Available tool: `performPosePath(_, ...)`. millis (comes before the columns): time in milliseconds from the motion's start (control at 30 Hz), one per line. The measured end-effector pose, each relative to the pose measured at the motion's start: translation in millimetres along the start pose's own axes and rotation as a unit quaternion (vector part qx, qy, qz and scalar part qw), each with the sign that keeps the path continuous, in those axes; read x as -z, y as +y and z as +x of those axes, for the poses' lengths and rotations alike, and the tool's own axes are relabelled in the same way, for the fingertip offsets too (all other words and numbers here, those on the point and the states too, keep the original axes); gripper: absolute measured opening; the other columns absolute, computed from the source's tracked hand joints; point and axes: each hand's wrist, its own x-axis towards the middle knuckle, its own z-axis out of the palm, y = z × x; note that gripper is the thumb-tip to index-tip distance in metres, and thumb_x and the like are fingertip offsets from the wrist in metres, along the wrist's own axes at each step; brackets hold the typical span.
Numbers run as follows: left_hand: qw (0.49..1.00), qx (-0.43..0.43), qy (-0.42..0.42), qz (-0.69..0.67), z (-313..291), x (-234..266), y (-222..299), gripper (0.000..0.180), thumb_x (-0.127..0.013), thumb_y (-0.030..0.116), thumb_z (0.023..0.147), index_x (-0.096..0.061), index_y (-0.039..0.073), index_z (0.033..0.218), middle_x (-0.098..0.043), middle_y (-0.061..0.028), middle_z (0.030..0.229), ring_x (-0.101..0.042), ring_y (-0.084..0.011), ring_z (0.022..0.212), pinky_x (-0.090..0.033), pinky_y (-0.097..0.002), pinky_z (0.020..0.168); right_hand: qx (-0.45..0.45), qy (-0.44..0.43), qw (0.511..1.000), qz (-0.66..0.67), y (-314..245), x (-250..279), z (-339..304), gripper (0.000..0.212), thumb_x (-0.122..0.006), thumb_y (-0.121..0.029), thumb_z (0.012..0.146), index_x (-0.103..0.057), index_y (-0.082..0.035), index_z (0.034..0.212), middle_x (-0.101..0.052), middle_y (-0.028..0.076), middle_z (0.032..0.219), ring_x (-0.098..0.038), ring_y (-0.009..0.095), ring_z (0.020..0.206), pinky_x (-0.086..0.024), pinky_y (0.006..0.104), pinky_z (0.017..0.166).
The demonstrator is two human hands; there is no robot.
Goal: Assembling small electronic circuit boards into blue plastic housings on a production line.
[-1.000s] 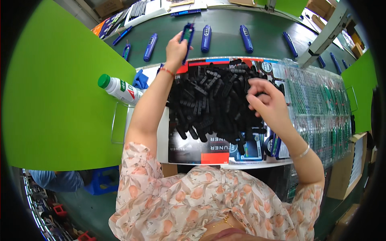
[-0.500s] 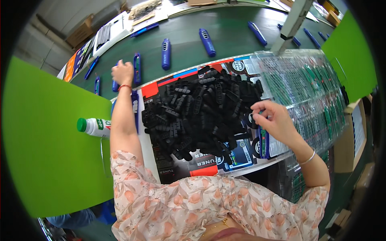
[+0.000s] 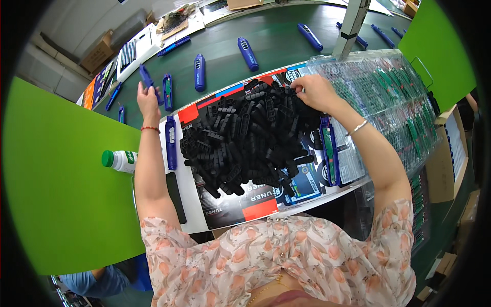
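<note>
Head: blue casing [image 3: 146, 75] in left hand [image 3: 148, 104]

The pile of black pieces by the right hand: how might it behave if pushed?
The pile of black pieces would probably spread rather than move as one, since the pieces lie loose and crisscrossed. Each is small and slim, so likely light. Their straight, ridged shapes suggest little floppiness and some catching on one another.
</note>
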Motion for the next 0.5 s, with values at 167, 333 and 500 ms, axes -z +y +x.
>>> performPosePath(167,0.868,0.159,-0.233,-0.408,-136.9,-35.8,106.3,0.053,-0.049,0.007,0.096,-0.033,0.006,0.147,-0.052,-0.0233,0.13,-0.061,-0.0304,0.105,-0.055,-0.0402,0.087,-0.023,-0.021,0.998,0.06,-2.9,13.3,2.1,0.026,-0.061,-0.004,0.074,-0.074,-0.005,0.097,-0.069,0.014,0.078,-0.068,0.025,0.074,-0.053,0.0343,0.072)
performPosePath(333,0.78,0.261,-0.299,-0.483,-263.3,-54.8,156.3,0.053,-0.048,0.013,0.098,-0.033,0.01,0.148,-0.051,-0.02,0.134,-0.061,-0.0265,0.105,-0.055,-0.0379,0.086,0.013,-0.086,0.993,0.076,-11.2,42.5,-19.2,0.019,-0.064,-0.004,0.073,-0.073,-0.003,0.089,-0.068,0.015,0.076,-0.066,0.027,0.071,-0.053,0.0349,0.069)
performPosePath(500,0.811,0.286,-0.295,-0.417,-326.5,-73.8,148.2,0.05,-0.046,0.02,0.103,-0.031,0.009,0.149,-0.056,-0.0186,0.129,-0.064,-0.0199,0.095,-0.058,-0.0329,0.076,0.018,-0.101,0.991,-0.081,-31.7,42.7,-52.6,0.01,-0.068,-0.005,0.072,-0.071,-0.005,0.081,-0.067,0.014,0.074,-0.067,0.03,0.074,-0.053,0.0403,0.068)
